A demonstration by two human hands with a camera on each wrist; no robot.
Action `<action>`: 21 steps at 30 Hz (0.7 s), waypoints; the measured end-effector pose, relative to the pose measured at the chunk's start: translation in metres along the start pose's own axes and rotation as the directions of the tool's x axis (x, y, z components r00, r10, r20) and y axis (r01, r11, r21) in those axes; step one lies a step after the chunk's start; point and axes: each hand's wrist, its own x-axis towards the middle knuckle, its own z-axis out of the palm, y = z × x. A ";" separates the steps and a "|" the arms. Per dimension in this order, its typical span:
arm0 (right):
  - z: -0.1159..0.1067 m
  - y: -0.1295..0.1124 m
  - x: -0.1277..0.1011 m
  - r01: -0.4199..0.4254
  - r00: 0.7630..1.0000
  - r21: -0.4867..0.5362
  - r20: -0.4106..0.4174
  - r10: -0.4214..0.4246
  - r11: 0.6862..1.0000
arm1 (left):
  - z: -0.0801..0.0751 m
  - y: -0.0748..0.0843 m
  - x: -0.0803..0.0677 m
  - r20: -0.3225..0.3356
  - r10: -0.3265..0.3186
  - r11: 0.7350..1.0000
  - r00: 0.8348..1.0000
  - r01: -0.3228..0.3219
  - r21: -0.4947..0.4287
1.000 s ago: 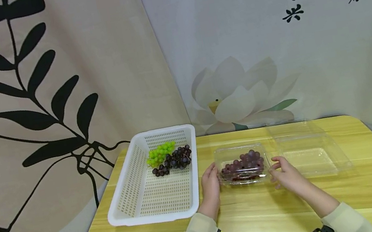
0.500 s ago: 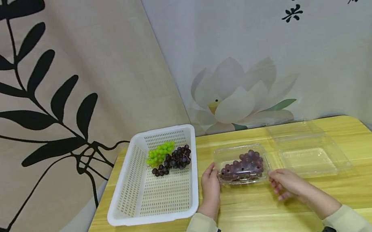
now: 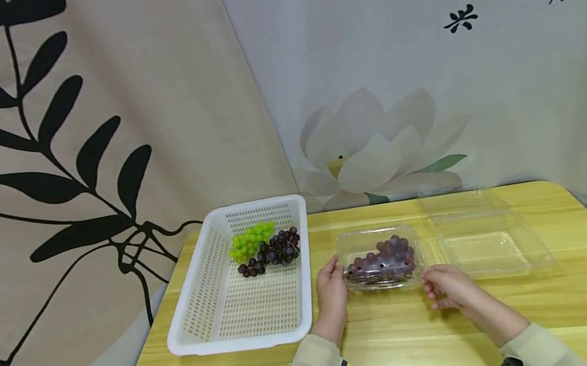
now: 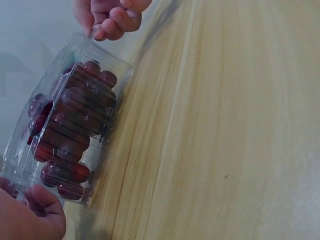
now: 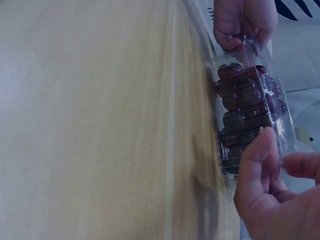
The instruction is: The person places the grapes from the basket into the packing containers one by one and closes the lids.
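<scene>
A clear plastic clamshell box [image 3: 377, 235] of red-purple grapes [image 3: 382, 259] lies shut on the yellow wooden table [image 3: 413, 338]. My left hand [image 3: 334, 270] grips the box's left end; in the right wrist view this left hand [image 5: 242, 40] has its fingers curled over the box [image 5: 247, 110]. My right hand [image 3: 429, 283] is at the box's near right corner. In the left wrist view that right hand [image 4: 107, 27] pinches the rim of the box [image 4: 70, 125]. My left hand [image 4: 35, 210] shows at the bottom left there.
A white slotted basket [image 3: 216, 312] stands left of the box, holding green grapes [image 3: 250, 242] and dark grapes [image 3: 278, 251] at its far end. An empty clear clamshell box [image 3: 483, 238] lies open to the right. Printed curtains hang behind the table.
My right hand has slid from the box's right side down to its near right corner. The left hand and the box have stayed put.
</scene>
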 end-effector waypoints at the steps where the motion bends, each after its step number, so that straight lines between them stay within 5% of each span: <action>1: 0.000 0.001 0.000 0.002 1.000 0.002 -0.007 -0.002 1.000 | 0.000 0.000 0.000 -0.001 0.001 1.000 1.000 -0.001 0.001; 8: 0.000 -0.003 -0.003 -0.020 1.000 -0.027 -0.017 0.019 0.999 | 0.000 0.000 0.000 0.008 -0.004 1.000 1.000 0.004 -0.005; 12: -0.004 -0.014 -0.012 -0.035 0.999 -0.176 -0.006 0.034 0.984 | 0.000 -0.001 0.000 0.002 -0.012 1.000 1.000 0.012 0.012; 17: -0.014 -0.038 -0.022 0.046 0.999 -0.445 0.002 -0.050 0.894 | 0.000 -0.001 0.000 -0.007 0.010 1.000 1.000 -0.010 0.009; 21: -0.019 -0.054 -0.018 0.113 0.990 -0.546 -0.008 -0.140 0.830 | 0.000 -0.001 0.001 -0.002 0.012 1.000 1.000 -0.012 -0.018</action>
